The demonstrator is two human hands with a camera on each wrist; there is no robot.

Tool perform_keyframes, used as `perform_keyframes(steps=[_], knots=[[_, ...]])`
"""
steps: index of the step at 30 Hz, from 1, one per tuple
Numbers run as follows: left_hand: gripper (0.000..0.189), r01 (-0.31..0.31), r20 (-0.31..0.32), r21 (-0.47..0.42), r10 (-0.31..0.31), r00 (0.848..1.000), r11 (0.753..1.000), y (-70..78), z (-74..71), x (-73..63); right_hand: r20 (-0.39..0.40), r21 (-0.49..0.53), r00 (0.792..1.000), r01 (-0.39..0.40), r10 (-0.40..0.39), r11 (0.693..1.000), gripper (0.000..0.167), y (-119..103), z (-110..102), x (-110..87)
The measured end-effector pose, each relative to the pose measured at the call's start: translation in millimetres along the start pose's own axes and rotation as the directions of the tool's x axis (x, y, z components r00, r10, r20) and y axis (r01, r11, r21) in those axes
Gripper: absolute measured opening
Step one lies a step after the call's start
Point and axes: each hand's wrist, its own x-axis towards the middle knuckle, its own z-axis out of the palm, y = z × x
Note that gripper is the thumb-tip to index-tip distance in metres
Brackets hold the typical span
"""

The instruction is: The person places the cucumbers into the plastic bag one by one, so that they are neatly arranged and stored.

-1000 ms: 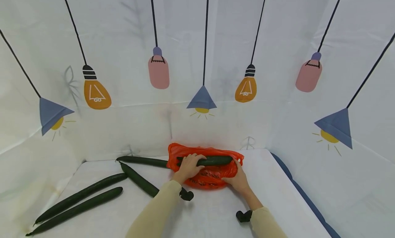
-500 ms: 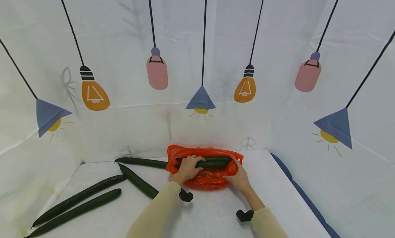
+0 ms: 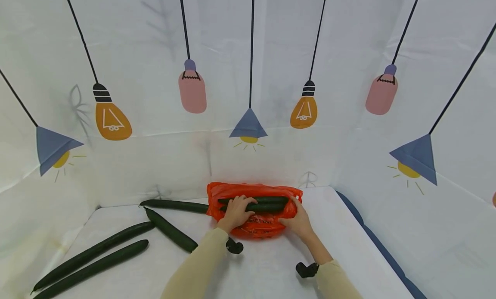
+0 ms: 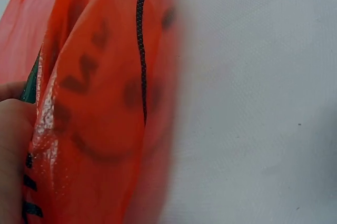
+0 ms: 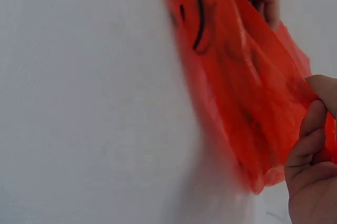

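In the head view, a red-orange plastic bag (image 3: pixel 253 232) with dark print lies at the back of the white table. Two dark green cucumbers lie side by side at its mouth, a front one (image 3: pixel 267 207) and a rear one (image 3: pixel 271 200). My left hand (image 3: pixel 235 213) grips the front cucumber near its left end. At the bag's right end my right hand (image 3: pixel 299 220) holds the plastic; the right wrist view shows its thumb and finger pinching the bag (image 5: pixel 253 87). The left wrist view has a bit of green cucumber (image 4: pixel 31 84) beside the fingers.
Left of the bag lie more cucumbers: one along the back (image 3: pixel 174 205), a slanted one (image 3: pixel 170 230) partly behind my left sleeve, and two long ones (image 3: pixel 93 256) (image 3: pixel 93 269) at front left. A white sheet wall (image 3: pixel 271 161) printed with lamps closes off the back.
The cucumber in my left hand has come down slightly toward the front, so the rear cucumber now shows behind it. My right hand keeps its hold on the bag. The head view has shifted a little.
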Motion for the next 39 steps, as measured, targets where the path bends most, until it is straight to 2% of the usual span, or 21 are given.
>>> perform_keyframes(steps=[4,9,17,30,34,39], knots=[[0.035,-0.010,-0.016,-0.001,0.010,1.000,1.000,-1.3,2.6,-0.7,-0.005,-0.017,1.000,0.024,-0.024,1.000,0.090,-9.7,-2.8,0.5],[0.034,-0.018,-0.045,-0.021,0.017,0.999,1.000,-1.1,4.2,-1.3,-0.001,-0.058,1.000,0.011,-0.011,0.998,0.089,-14.4,-4.4,-2.0],[0.035,-0.020,-0.062,-0.020,0.019,0.998,1.000,-2.3,9.9,-2.8,0.022,-0.120,0.998,-0.053,0.057,0.991,0.090,3.7,0.2,-2.2],[0.032,-0.020,-0.091,-0.026,0.018,0.996,0.999,-8.5,18.0,-0.7,0.010,-0.193,0.996,-0.082,0.085,0.978,0.091,20.2,5.6,2.6],[0.031,-0.021,-0.099,-0.056,0.015,0.995,0.998,-10.0,18.6,-2.6,0.008,-0.185,0.997,-0.073,0.076,0.980,0.091,21.5,6.3,2.0],[0.029,-0.020,-0.144,-0.160,-0.004,0.990,0.987,-14.2,21.2,-2.9,0.004,-0.182,0.997,-0.076,0.078,0.980,0.092,20.6,7.2,2.2]])
